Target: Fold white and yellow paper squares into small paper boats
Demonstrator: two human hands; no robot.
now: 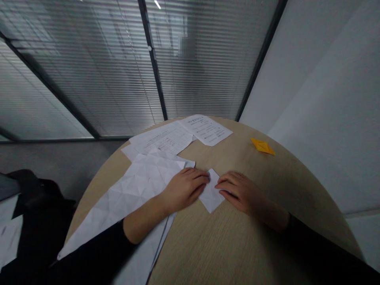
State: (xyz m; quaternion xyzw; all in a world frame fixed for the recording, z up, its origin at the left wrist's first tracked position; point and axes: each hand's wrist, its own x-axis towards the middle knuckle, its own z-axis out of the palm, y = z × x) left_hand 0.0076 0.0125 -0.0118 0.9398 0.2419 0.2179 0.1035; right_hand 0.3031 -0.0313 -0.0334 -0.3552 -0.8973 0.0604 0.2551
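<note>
Grip: left hand (185,190) and right hand (242,192) lay unclenched, fingers pressing a white paper square (211,194) from both sides, apparently steadying it | place: mid round wooden table (285,190), toward near edge | left: one creased white sheet (139,186) | far: two printed sheets (206,130) | right: one orange folded paper (263,146)
</note>
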